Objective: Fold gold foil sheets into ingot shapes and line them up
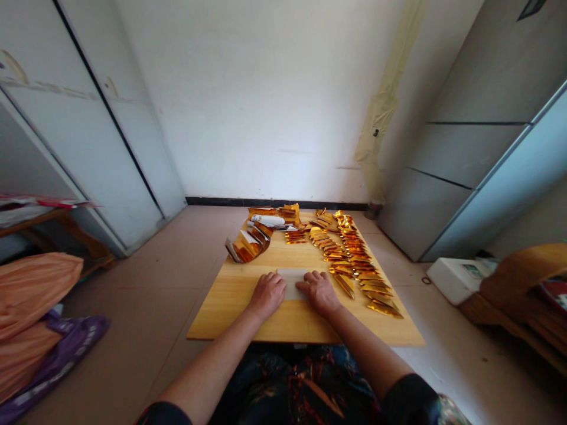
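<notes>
A pale greyish-white sheet of paper [293, 285] lies flat on the wooden board [248, 319], between my two hands. My left hand [269, 293] is closed at its left edge, fingers curled and pressed together on the paper. On the right edge rests my right hand [321, 291], its fingers bent and its thumb on the sheet; what lies beneath both sets of fingertips is hidden. Close to my right hand, several folded gold foil papers [344, 284] lie in a column. A longer overlapping row of gold foil pieces [372, 277] runs along the board's right side.
At the back left is a fanned stack of gold foil sheets [250, 245], with a white roll-shaped item [268, 221] behind it. More foil bundles [290, 211] lie along the far edge. Cabinets [101, 118] stand left, a fridge [460, 141] right, a white box [456, 280] on the floor.
</notes>
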`<state>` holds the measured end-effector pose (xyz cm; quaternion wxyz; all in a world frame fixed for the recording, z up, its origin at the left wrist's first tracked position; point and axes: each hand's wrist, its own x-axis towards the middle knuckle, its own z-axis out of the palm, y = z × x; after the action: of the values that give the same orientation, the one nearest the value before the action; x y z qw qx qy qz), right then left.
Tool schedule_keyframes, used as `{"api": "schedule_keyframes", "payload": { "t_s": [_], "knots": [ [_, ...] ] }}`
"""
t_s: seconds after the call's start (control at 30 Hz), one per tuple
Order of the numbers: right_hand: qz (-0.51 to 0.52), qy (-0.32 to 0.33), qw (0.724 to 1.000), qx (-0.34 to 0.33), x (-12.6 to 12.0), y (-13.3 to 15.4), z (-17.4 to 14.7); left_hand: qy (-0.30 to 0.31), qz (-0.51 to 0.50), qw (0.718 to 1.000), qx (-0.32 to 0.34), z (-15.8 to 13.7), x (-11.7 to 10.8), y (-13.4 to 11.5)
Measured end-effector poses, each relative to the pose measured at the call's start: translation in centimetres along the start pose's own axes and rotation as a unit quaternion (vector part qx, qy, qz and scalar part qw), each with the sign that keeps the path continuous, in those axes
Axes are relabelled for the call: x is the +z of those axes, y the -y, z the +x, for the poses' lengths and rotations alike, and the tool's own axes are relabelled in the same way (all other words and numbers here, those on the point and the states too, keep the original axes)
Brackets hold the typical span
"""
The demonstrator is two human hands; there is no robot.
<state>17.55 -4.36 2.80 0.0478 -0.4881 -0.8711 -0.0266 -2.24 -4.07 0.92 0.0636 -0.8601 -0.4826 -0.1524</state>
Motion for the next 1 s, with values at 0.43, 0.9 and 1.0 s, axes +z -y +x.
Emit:
{"api": "schedule_keyframes", "payload": {
  "t_s": [0.43,0.9,1.0],
  "knots": [
    [0.118,0.008,0.987,0.106,-0.9,-0.9,3.2,0.019,-0.006,1.0,-0.003,0.2,-0.5,-0.7],
    [0.056,0.021,0.994,0.092,-0.3,0.0,6.0,0.013,-0.033,0.999,-0.016,-0.2,0.6,-0.3],
    [0.025,-0.006,0.999,0.045,0.2,0.2,5.2,-0.001,-0.043,0.999,-0.02,-0.3,0.7,-0.2]
  ]
}}
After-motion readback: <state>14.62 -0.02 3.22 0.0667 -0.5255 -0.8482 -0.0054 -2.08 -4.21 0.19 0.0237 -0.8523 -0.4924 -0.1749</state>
